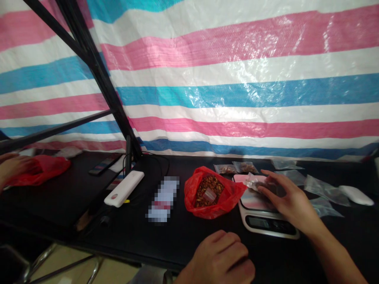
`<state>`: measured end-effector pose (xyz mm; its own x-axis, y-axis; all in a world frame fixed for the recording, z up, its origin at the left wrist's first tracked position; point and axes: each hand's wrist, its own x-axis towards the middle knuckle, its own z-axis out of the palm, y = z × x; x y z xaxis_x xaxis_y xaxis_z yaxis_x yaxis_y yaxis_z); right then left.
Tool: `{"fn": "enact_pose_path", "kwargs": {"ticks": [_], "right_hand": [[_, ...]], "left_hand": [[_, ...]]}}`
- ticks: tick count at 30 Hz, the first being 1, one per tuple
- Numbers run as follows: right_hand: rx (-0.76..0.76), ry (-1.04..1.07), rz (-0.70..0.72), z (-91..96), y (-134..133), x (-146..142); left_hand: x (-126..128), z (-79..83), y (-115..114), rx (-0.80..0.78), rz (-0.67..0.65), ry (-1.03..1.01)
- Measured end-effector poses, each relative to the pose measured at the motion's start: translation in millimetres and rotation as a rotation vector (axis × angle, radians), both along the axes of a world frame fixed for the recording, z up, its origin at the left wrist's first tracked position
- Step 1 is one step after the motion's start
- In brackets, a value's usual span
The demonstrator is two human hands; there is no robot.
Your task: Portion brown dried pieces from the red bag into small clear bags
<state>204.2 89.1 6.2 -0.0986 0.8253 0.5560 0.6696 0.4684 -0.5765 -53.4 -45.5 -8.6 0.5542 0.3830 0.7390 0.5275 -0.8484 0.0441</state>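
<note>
My right hand (286, 199) lies over the platform of a small kitchen scale (266, 221), its fingers pinching a small clear plastic bag (254, 182) that rests on the scale. Just left of the scale sits an open red plastic bag (211, 193) full of brown nuts or seeds, with a small clear bag lying inside it. My left hand (220, 260) rests at the near edge of the black table (166, 236), its fingers curled under, with nothing visible in it.
Two small filled clear bags (235, 168) lie behind the scale, and several empty clear bags (321, 189) and a white object (357, 195) lie to its right. A white power bank (124, 188), a phone (102, 165) and a black frame post (128, 150) stand left. Another person's hand (12, 165) holds a red bag (41, 169) at far left.
</note>
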Motion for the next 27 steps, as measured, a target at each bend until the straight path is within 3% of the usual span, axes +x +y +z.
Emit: {"fn": "enact_pose_path", "kwargs": {"ticks": [6,9,13,16,20,24,27], "right_hand": [[0.075,0.244,-0.175,36.7,-17.9,-25.7],[0.129,0.211,-0.067,52.5,-25.5,-44.5],[0.211,-0.042,0.128,63.4,-21.6,-73.6],[0.242,-0.239,0.255,64.8,-9.9,-96.0],[0.239,-0.422,0.316,57.9,3.2,-116.2],[0.23,-0.451,0.303,47.3,6.8,-121.8],[0.166,-0.479,0.393,43.9,8.8,-122.7]], "left_hand": [[-9.4,-1.5,-0.7,-0.026,0.032,0.066],[-12.9,-1.2,0.5,-0.002,0.024,0.044],[-17.7,1.7,0.4,0.003,0.027,0.025],[-23.3,4.7,-1.7,-0.007,0.036,0.036],[-32.0,8.3,-5.5,-0.046,0.074,0.029],[-37.3,9.7,-7.5,-0.074,0.088,0.031],[-38.0,8.4,-7.4,-0.072,0.082,0.028]]}}
